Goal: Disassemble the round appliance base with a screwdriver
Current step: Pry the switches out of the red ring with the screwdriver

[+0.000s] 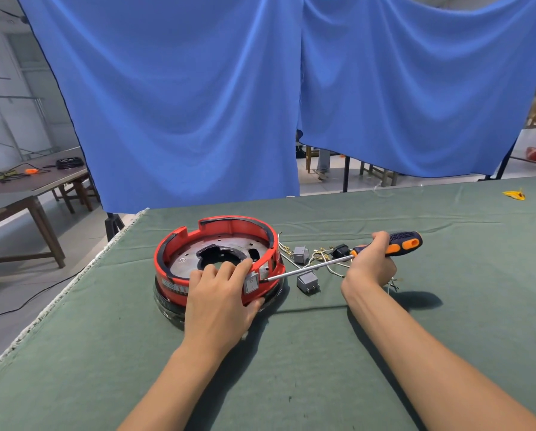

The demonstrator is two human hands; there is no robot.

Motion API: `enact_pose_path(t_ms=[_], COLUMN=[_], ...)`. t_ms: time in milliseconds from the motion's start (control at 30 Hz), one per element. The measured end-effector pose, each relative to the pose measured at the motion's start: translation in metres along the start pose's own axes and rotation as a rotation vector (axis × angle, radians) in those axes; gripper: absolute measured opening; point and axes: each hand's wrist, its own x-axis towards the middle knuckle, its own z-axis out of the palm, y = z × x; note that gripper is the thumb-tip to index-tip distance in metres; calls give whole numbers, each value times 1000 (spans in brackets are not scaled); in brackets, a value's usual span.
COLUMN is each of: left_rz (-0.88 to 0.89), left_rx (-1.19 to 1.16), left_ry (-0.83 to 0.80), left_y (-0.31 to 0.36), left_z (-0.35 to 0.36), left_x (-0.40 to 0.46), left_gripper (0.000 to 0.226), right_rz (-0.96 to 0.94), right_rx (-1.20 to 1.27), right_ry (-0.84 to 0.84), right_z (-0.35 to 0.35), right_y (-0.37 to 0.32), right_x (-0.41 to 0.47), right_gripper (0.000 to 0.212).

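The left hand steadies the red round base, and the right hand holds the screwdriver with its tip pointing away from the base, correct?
Not quite. In the head view, the right hand holds the screwdriver with its tip against the red base, beside the left hand.

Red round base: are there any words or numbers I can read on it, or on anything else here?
Red round plastic appliance base: white letters on its front band beside the left hand, too blurred and partly hidden to read.
Grey rocker switch: small marks, unreadable.
Orange-and-black screwdriver handle in the right hand: raised markings, unreadable.
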Motion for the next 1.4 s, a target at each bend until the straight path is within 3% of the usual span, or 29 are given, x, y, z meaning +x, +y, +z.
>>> enact_pose_path(t_ms=[233, 667, 1400], left_rz=[8, 0, 74], left_rx=[-20, -98, -140], left_ry=[49, 40, 24], left_y=[2, 1, -2], left_z=[1, -2, -3], left_x=[0, 1, -1], left_gripper=[61, 55, 57], right_rz=[20, 16, -8], right_rx=[-5, -107, -522], right_ry=[49, -5, -366], right_z=[0, 19, 82], right_y=[3, 13, 21], right_x=[-1, 8, 7], right_gripper=[27, 28, 26])
